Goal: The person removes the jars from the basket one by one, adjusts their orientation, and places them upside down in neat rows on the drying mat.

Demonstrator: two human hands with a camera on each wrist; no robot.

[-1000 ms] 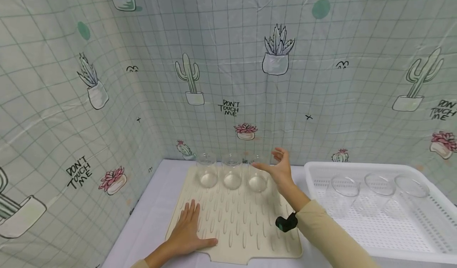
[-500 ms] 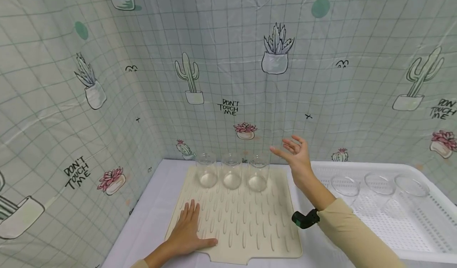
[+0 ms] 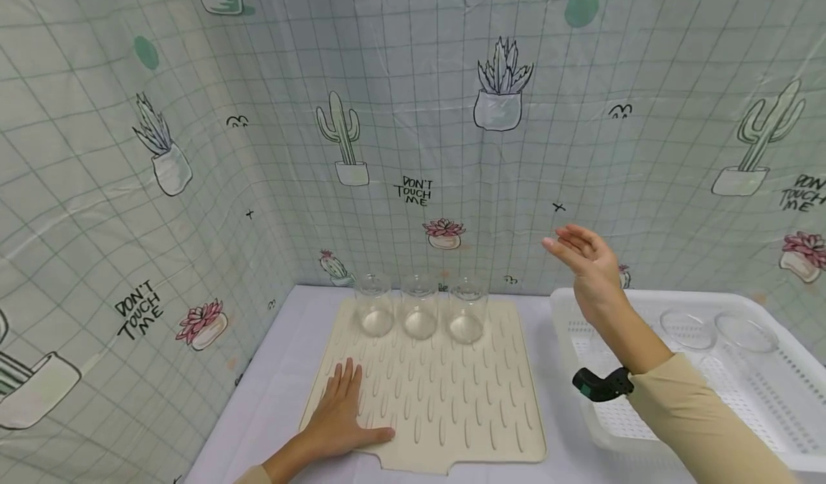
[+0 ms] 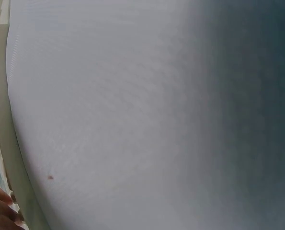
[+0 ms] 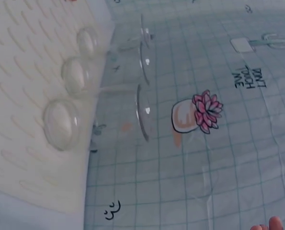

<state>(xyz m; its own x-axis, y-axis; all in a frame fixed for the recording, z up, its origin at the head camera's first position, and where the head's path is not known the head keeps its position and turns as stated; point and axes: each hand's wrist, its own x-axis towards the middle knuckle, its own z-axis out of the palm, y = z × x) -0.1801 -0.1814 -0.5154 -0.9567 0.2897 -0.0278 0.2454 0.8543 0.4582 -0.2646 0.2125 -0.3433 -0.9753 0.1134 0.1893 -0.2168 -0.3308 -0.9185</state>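
In the head view three clear glasses stand upright in a row along the far end of a cream ridged mat: the left glass [image 3: 377, 320], the middle glass [image 3: 419, 322] and the right glass [image 3: 466, 328]. My left hand [image 3: 337, 414] rests spread on the near left part of the mat [image 3: 452, 398]. My right hand [image 3: 595, 272] is raised over the near-left side of a white basket [image 3: 563, 326], fingers loosely bent and holding nothing. In the right wrist view, its fingertips [image 5: 275, 223] show at the bottom corner, apart from the three glasses.
The basket holds more clear glasses at the right; the rims of a nearer glass [image 3: 687, 329] and a farther-right glass [image 3: 746, 332] show past my arm. A patterned cloth [image 3: 413, 147] hangs close behind the mat. White cloth [image 3: 271, 383] covers the table.
My right hand has let go of the right glass and moved right and upward, away from the mat to over the basket. A basket glass is now hidden behind my arm. The left hand stays put.
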